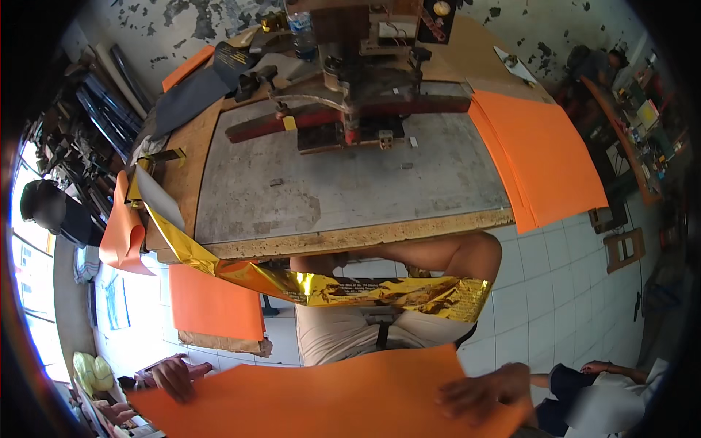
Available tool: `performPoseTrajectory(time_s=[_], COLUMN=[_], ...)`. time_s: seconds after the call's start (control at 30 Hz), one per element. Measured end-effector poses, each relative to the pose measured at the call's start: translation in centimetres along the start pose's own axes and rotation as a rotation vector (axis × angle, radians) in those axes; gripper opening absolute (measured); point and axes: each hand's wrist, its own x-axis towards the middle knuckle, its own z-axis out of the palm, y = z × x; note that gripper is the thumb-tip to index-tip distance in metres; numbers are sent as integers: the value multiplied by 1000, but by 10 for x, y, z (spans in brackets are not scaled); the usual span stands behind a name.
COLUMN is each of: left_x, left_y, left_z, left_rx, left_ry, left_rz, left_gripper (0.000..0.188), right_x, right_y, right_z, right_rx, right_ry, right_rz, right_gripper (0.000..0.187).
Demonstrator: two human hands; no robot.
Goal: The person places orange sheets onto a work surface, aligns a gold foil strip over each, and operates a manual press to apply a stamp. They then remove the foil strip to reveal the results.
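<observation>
A large orange sheet (314,398) spans the lower edge of the view, held up between my two hands. My left hand (174,379) grips its upper left edge, fingers lying over the face. At the right edge, my right hand (485,394) has hold of the sheet, its fingers stretched over the surface and slightly blurred. Beyond the sheet, a strip of gold foil (394,292) with dark used patches hangs across my lap and rises leftward to the table. Neither hand touches the foil. Both thumbs are mostly hidden.
A press (347,102) stands over the grey metal bed (292,175) of the table. Orange sheets (540,160) are stacked at the table's right; another orange stack (215,303) sits lower left. Other people are at the left, far right and lower right (613,401).
</observation>
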Motion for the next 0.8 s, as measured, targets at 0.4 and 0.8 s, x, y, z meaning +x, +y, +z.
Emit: performPoseTrajectory(time_s=[0.4, 0.8], left_x=[-24, 73], left_y=[-47, -170], left_z=[9, -52], left_rx=[654, 873], left_ry=[432, 481], left_rz=[-662, -979], left_gripper=[47, 30], right_x=[-14, 101], right_y=[-62, -57], right_z=[-73, -266], right_rx=[-818, -1334], right_ry=[1165, 1130], right_rz=[109, 339], right_gripper=[38, 31])
